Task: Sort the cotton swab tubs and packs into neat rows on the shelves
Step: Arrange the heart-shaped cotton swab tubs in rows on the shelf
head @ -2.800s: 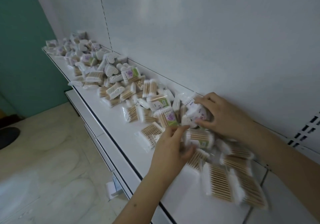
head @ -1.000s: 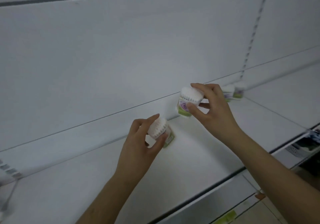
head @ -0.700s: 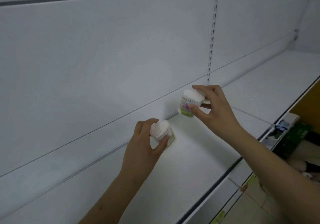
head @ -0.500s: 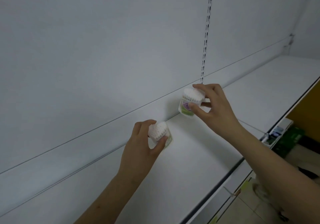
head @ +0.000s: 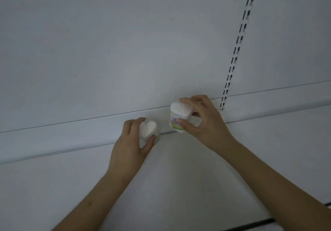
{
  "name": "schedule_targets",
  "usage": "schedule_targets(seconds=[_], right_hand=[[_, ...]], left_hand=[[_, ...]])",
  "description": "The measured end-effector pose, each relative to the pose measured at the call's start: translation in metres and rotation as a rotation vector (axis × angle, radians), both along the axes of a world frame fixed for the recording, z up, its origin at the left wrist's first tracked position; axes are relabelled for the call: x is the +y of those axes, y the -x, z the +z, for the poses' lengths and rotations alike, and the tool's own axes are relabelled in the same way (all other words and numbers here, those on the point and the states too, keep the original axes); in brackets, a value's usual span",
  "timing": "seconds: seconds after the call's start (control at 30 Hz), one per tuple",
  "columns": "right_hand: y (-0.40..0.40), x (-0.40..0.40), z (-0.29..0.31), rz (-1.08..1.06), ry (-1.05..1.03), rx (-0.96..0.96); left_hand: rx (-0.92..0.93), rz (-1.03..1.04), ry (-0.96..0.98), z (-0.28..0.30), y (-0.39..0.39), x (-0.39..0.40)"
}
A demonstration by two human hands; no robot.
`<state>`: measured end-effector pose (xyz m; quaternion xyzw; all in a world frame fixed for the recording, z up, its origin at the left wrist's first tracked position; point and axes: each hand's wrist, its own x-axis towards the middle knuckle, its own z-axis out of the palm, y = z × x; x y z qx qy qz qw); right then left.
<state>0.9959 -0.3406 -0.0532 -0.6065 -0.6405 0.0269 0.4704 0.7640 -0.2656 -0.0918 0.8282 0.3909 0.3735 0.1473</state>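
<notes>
Fingers of my left hand (head: 129, 141) gripping a heart-shaped swab tub (head: 148, 129), right hand (head: 202, 121) pinching another tub (head: 180, 117), white shelf (head: 179, 186) beneath.

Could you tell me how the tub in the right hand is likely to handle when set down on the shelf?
The tub is pinched by a few fingertips, so probably light. It holds its shape, likely stiff. Taller than wide, it might tip.

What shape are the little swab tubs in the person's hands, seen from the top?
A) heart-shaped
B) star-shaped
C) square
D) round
A: the tub in the left hand shows a white heart-shaped top; the right hand's tub looks alike.
</notes>
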Motion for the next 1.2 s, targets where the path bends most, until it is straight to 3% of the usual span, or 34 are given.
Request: schedule_targets(seconds=[0.07,0.23,0.5,0.77,0.97,1.07,1.2], right_hand=[[0.002,0.009,-0.007,0.016,-0.01,-0.095],[0.003,0.024,-0.032,-0.121,-0.089,-0.564],[0.004,0.025,-0.054,-0.258,-0.07,-0.694],[-0.001,0.027,-0.056,-0.333,-0.139,-0.647],[0.007,0.022,-0.045,-0.284,-0.074,-0.599],[0.03,0.019,-0.016,-0.197,-0.152,-0.478],[0.099,0.033,0.039,0.089,-0.326,-0.28]], left_hand=[[0.005,0.071,0.008,-0.004,-0.002,-0.003],[0.086,0.126,-0.055,-0.015,-0.01,-0.007],[0.076,0.039,-0.087,-0.026,-0.01,0.001],[0.014,0.037,-0.064,-0.028,-0.015,0.002],[0.044,0.032,-0.022,-0.025,-0.013,0.003],[0.133,0.035,0.012,-0.013,-0.001,-0.005],[0.035,0.195,0.091,0.003,0.04,-0.032]])
